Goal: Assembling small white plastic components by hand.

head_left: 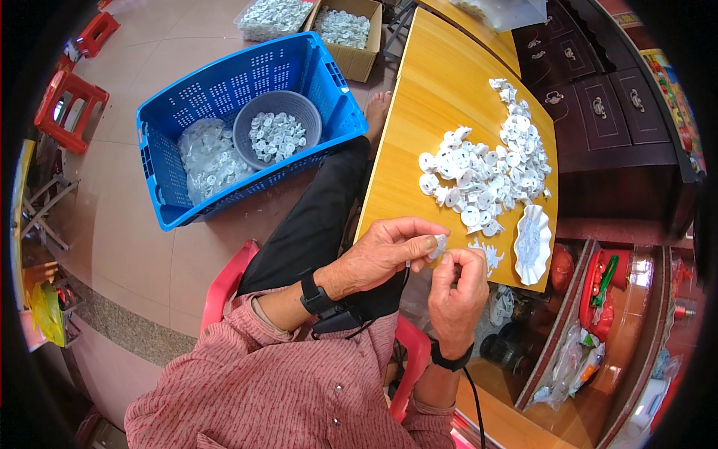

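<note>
Near the table's front edge, my left hand (385,254) pinches a small white plastic part (439,245) between thumb and fingers. My right hand (458,295) is closed right beside it, thumb and forefinger pressed together at the part's lower edge; whatever they grip is too small to make out. Just beyond my hands lies a small cluster of thin white pieces (490,256). A white scalloped dish (521,271) of tiny pale pieces stands to its right. Farther off, a heap of round white plastic parts (479,179) spreads over the yellow wooden table (441,82).
To my left stands a blue crate (168,213) holding a grey basket (241,135) and a clear bag (213,161), both with white parts. Behind it are a cardboard box (359,63) and a clear tub (271,19). Dark drawers (598,112) border the table's right side.
</note>
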The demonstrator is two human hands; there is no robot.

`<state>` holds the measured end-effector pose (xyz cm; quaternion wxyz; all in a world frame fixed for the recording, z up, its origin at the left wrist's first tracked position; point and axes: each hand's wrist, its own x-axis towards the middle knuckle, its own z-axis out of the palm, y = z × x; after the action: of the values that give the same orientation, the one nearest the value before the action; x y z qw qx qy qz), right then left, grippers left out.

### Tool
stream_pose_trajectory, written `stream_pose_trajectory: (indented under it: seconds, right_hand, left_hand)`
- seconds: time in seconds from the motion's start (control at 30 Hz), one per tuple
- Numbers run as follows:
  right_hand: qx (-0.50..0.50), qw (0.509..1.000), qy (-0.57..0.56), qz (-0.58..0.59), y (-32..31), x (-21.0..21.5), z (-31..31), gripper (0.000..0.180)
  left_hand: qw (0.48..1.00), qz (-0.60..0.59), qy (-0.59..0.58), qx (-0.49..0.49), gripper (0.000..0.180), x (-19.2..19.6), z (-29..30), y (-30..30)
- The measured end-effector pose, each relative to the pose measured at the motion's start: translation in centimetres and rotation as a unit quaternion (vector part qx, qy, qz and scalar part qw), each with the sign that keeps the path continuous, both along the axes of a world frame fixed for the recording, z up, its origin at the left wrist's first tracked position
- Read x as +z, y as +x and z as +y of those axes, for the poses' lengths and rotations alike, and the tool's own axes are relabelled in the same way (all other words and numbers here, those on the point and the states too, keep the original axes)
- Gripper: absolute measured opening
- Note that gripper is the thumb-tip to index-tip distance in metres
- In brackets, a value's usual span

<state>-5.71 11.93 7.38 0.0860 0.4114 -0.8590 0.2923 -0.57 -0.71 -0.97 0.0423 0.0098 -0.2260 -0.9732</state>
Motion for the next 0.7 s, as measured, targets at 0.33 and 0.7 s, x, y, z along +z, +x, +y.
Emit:
stream_pose_trajectory:
  seconds: [0.33, 0.7]
  right_hand:
    - [0.004, 0.997, -0.03, -0.071, -0.31, -0.93, 0.38, 0.008]
    - [-0.061, 0.967, -0.104, -0.223, 0.62, -1.11, 0.28, 0.007]
  left_hand:
    - [1.0, 0.001, -0.001, 0.005, 0.03, -0.05, -0.04, 0.06]
    - [1.0, 0.011, 0.014, -0.008, 0.032, -0.19, -0.08, 0.06]
